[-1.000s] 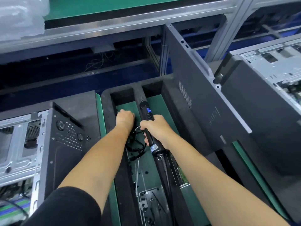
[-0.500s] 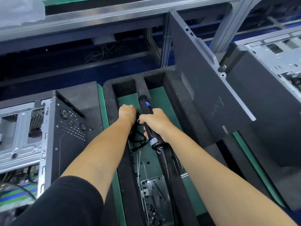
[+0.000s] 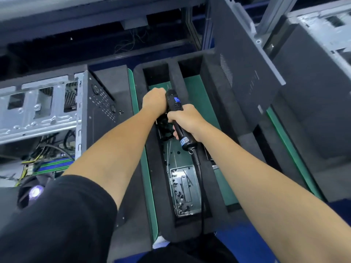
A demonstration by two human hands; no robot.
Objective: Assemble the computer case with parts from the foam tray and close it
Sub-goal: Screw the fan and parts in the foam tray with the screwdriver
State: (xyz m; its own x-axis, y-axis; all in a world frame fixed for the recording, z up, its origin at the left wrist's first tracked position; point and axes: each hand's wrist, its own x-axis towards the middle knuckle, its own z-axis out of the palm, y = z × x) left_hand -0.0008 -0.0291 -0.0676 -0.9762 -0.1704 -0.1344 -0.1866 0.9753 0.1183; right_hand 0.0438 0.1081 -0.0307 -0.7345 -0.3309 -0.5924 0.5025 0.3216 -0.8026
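Observation:
My right hand [image 3: 185,118] grips a black electric screwdriver [image 3: 175,108] over the black foam tray [image 3: 163,211], its tip pointing away from me. My left hand [image 3: 152,101] is fisted just left of the tool's tip, down in the tray's left slot; what it holds is hidden. A bundle of black cables [image 3: 166,128] lies under both hands. A metal dish of small black screws [image 3: 185,192] sits nearer me in the same slot. The open computer case [image 3: 43,114] lies to the left. A dark side panel [image 3: 245,73] leans against the tray's right side.
A second open case [image 3: 322,73] stands at the right behind the panel. The screwdriver's cord [image 3: 199,173] trails back toward me across the tray. Aluminium frame rails [image 3: 95,14] cross the far side. Green mat [image 3: 201,95] lines the tray's right slot.
Both hands stayed together in the tray slot; the left fist has shifted slightly forward beside the screwdriver tip. My head tilted further down, bringing the screw dish and my sleeve into view.

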